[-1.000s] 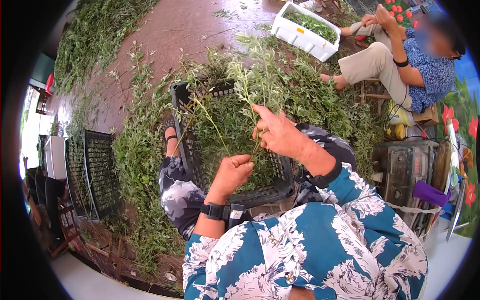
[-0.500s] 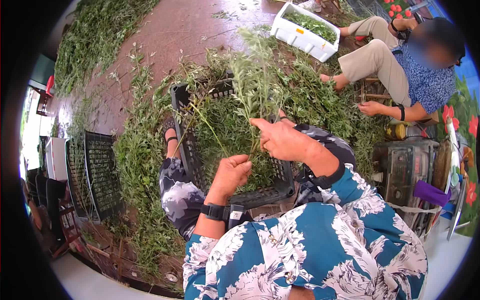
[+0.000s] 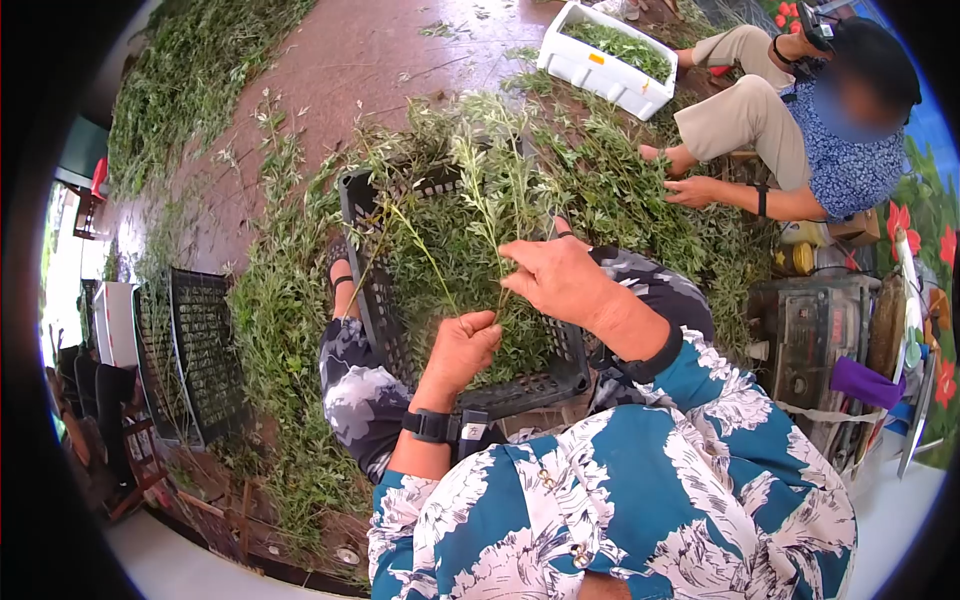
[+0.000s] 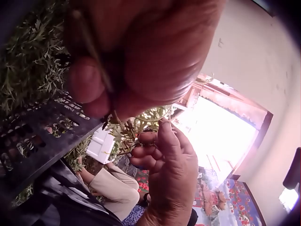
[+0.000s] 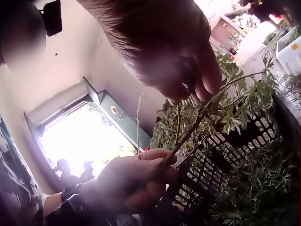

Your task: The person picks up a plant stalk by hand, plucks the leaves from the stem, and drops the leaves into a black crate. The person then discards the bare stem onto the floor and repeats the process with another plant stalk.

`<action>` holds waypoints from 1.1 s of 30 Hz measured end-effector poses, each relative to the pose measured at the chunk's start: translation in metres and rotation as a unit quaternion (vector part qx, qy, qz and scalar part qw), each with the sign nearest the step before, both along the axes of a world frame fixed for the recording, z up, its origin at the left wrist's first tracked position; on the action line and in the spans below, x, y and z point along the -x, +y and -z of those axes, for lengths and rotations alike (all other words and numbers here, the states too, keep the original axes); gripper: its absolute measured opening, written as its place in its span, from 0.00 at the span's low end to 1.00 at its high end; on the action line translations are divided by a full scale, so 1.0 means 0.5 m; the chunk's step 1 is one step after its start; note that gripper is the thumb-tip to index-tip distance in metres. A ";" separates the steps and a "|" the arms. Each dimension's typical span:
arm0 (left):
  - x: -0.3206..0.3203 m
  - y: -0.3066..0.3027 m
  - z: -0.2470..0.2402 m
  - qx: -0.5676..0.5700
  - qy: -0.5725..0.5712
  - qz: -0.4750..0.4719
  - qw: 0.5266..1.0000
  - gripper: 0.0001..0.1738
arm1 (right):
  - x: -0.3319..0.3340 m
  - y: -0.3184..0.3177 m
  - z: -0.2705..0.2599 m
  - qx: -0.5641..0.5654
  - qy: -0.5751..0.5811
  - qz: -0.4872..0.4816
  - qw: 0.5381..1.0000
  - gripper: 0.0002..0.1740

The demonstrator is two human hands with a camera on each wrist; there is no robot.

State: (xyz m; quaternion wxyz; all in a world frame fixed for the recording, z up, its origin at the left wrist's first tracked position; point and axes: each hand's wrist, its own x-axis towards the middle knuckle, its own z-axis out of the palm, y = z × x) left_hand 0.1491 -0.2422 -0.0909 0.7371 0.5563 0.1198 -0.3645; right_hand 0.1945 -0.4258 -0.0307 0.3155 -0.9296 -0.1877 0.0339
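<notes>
Over the black crate (image 3: pixel 520 392), my left hand (image 3: pixel 465 345) grips the lower end of a branching leafy stalk (image 3: pixel 480 185) with feathery, silvery-green leaves. A thin, nearly bare stem (image 3: pixel 425 245) also sticks up from this hand. My right hand (image 3: pixel 565 280) is just above and to the right, its thumb and fingers pinching the stalk higher up. Seen from the right wrist, the stalk's brown stem (image 5: pixel 186 134) runs between the left hand (image 5: pixel 136 181) and the right fingers (image 5: pixel 207 77). Loose cut greens (image 3: pixel 430 265) lie inside the crate, which stands between my knees.
Heaps of leafy stalks (image 3: pixel 290 340) surround the crate. A white box (image 3: pixel 610 75) of greens stands at the back right, near a seated person (image 3: pixel 840 150). Another black crate (image 3: pixel 205 350) leans at left. On the right is a dusty machine (image 3: pixel 820 335) with a purple cloth (image 3: pixel 865 383).
My right hand has shifted slightly down and left, and the leafy tops have dropped lower. The left hand stays about where it was. The seated person's arm has come down toward the greens.
</notes>
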 end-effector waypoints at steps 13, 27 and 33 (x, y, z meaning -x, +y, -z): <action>0.000 -0.001 -0.014 -0.020 -0.017 -0.004 1.000 0.07 | 0.005 -0.001 -0.004 0.098 -0.121 -0.053 0.986 0.04; 0.003 0.007 -0.008 0.005 0.008 -0.006 1.000 0.09 | 0.021 0.019 0.007 0.137 -0.121 -0.117 0.976 0.05; 0.002 0.013 0.003 0.004 0.007 -0.016 1.000 0.21 | 0.015 0.018 -0.006 0.000 -0.101 -0.115 0.988 0.07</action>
